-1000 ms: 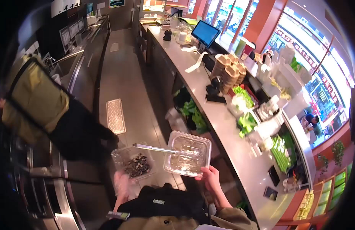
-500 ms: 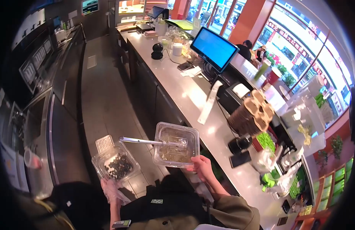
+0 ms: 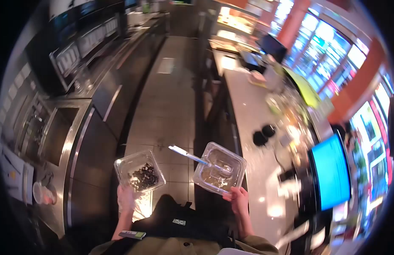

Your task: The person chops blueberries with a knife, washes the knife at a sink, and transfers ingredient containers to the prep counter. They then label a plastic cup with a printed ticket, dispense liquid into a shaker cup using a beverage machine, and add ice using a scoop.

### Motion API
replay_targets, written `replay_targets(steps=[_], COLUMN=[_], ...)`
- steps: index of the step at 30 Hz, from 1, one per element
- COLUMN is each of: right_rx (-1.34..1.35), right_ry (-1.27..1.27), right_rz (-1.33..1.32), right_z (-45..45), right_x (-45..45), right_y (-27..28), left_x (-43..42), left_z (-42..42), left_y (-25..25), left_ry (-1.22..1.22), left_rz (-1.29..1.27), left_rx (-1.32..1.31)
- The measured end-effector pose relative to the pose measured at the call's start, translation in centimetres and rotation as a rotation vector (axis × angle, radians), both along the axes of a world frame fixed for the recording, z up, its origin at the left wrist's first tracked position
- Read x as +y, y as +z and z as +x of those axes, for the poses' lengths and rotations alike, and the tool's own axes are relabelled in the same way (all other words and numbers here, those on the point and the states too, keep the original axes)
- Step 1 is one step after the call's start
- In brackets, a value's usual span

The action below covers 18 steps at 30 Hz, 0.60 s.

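Near the counter point(image 3: 260, 170), the right hand point(image 3: 239, 200) grips a clear spoon tub point(image 3: 211, 185); farther from it, the left hand point(image 3: 126, 199) grips a tub of dark pieces point(image 3: 145, 177) — both are lifted, neither is set down.

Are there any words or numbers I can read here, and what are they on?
None are readable.
Green-and-white tag: too small.
Patch on the black apron: too small.
Monitor with a blue screen: blurred.
Bright panels on the far right: blurred.
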State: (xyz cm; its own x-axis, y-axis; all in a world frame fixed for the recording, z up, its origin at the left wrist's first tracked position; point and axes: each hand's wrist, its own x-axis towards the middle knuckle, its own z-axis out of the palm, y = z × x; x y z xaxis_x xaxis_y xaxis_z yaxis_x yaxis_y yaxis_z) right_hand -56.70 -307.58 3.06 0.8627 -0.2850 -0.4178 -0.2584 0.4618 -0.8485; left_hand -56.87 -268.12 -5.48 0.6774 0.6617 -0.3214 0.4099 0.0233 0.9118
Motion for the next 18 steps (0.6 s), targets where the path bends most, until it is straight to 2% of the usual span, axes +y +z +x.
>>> replay_targets(steps=[1,2,3,5,7,8,11,12,15,16,18], right_rx=[-0.004,-0.007,-0.007,-0.027,-0.027,-0.026,0.009,0.006,0.015,-0.002,0.001], right_ry=[0.032,0.053,0.064,0.091,0.094,0.077,0.042,0.033,-0.020,-0.030,-0.029], right_rz=[0.001,0.005,0.013,-0.001,-0.063,-0.065,-0.003,-0.019,-0.066,-0.064,-0.063], right_z=[4.6,9.3,13.9,22.7,30.7,34.5,45.5,48.9,59.2,63.1,69.9], right_x=[0.3,0.6,1.1,2.5,4.1,5.0,5.5,6.1,7.1,7.5,7.6], right_y=[0.2,0.1,-0.2,-0.6,-0.6,-0.4,0.0,0.5,1.1,0.7,-0.3], left_x=[0.5,-0.3,0.6,1.1,4.1,3.2,3.7,4.3,5.1,4.4,5.2], left_z=[2.6,5.7,8.9,15.6,23.1,27.9,40.6,44.8,58.5,63.3,72.1], left_y=[-0.5,2.9,2.9,4.9,0.6,4.0,5.7,6.0,4.6,6.7,5.0], left_ry=[0.041,0.092,0.117,0.172,0.158,0.184,0.094,0.050,-0.030,0.046,-0.053], left_rz=[0.062,0.017,0.053,-0.047,-0.042,-0.242,-0.333,-0.263,-0.339,-0.338,-0.331], left_rx=[0.030,0.059,0.114,0.128,0.042,-0.100,-0.283,-0.176,-0.184,-0.132,-0.187])
